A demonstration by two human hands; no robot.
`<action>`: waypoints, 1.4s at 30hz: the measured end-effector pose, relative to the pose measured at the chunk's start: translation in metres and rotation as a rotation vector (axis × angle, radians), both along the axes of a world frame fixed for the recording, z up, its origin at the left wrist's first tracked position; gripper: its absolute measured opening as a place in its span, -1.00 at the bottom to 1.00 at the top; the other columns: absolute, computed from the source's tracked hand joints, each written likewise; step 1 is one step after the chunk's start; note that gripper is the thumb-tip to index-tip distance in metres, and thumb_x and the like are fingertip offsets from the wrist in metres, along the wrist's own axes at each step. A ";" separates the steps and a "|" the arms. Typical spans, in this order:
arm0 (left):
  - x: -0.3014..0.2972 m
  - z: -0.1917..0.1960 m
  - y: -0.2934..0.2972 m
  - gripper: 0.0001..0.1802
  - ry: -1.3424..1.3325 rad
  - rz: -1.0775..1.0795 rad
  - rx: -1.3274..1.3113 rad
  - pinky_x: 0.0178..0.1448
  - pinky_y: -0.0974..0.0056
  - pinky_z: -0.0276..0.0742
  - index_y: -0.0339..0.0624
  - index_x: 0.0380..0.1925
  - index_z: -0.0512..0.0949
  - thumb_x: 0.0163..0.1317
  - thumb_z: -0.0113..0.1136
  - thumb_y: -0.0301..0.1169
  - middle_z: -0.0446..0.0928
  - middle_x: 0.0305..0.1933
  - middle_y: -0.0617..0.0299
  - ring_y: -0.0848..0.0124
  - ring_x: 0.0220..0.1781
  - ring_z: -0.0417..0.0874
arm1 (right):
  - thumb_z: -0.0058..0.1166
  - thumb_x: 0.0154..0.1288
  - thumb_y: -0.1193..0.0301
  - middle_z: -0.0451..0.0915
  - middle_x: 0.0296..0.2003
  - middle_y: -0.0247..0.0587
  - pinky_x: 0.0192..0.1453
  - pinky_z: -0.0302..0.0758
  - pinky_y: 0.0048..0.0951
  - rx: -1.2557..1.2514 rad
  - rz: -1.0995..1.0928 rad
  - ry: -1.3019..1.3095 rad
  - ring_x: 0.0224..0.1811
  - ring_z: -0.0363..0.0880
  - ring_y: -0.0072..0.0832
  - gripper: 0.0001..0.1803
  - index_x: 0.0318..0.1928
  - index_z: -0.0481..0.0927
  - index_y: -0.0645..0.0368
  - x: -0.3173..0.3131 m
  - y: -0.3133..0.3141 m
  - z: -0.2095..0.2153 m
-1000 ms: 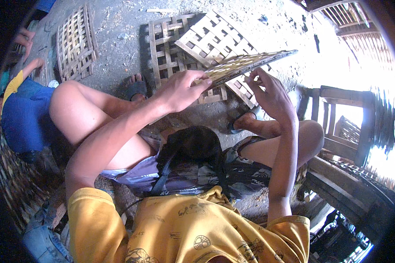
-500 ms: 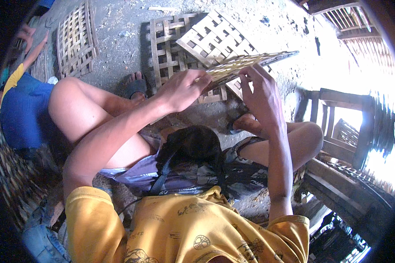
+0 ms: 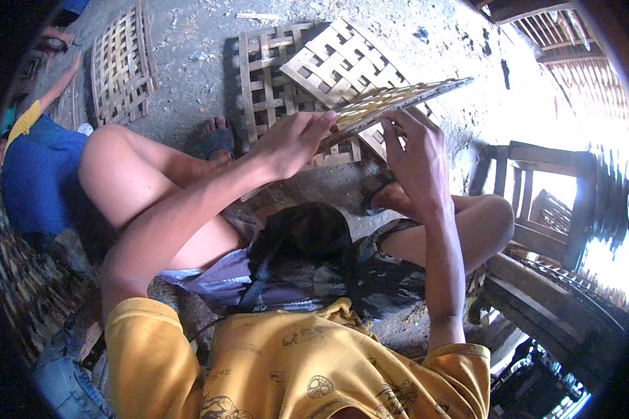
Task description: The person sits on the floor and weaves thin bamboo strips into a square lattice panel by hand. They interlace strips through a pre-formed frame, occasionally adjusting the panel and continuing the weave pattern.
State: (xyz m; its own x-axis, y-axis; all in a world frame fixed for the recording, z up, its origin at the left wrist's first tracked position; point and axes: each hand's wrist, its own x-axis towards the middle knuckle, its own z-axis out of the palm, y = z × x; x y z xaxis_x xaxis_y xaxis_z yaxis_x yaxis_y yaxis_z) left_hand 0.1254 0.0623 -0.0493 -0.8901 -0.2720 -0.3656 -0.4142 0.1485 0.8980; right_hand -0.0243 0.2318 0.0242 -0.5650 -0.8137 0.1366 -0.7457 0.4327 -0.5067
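Fingers of the left hand (image 3: 290, 143) curl over the near end of a woven bamboo panel (image 3: 398, 101), pinching its edge, while the right hand (image 3: 416, 164) grips the same end from below with fingers spread along the underside. Held nearly edge-on above the knees, the panel runs its long axis from the hands up and to the right, its far end free over two similar lattice mats (image 3: 293, 77) lying on the dirt floor (image 3: 196, 49).

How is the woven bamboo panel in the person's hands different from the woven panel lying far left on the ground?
The held panel is raised, seen nearly edge-on, gripped by the left hand and the right hand. The far-left panel lies flat on the ground, untouched, its whole face showing. Both are open lattices of pale bamboo strips.
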 end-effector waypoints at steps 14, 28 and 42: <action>0.001 0.002 0.001 -0.14 0.038 -0.016 -0.048 -0.30 0.24 0.40 -0.22 -0.03 0.64 0.57 -0.31 0.39 0.45 -0.56 0.32 0.51 -0.44 0.50 | 0.25 0.42 0.53 0.77 -0.12 -0.11 -0.07 0.66 -0.39 0.048 0.026 -0.086 -0.16 0.78 -0.40 -0.83 -0.03 0.77 0.25 -0.012 0.001 0.007; -0.001 -0.003 -0.003 -0.11 -0.010 0.010 -0.019 -0.22 0.22 0.48 -0.31 -0.04 0.62 0.52 -0.20 0.41 0.51 -0.41 0.29 0.49 -0.40 0.55 | 0.16 0.46 0.57 0.68 -0.04 0.06 0.08 0.61 -0.12 -0.062 0.083 -0.110 0.00 0.72 0.02 -0.83 -0.01 0.71 0.27 -0.011 -0.001 -0.003; 0.001 -0.010 0.000 -0.43 0.108 -0.008 -0.073 -0.29 0.23 0.46 -0.26 0.02 0.62 0.65 -0.07 0.07 0.51 -0.48 0.29 0.49 -0.44 0.55 | 0.18 0.45 0.55 0.75 -0.10 0.03 -0.02 0.65 -0.22 0.002 0.120 -0.056 -0.13 0.78 -0.12 -0.81 0.00 0.73 0.29 0.002 -0.006 -0.014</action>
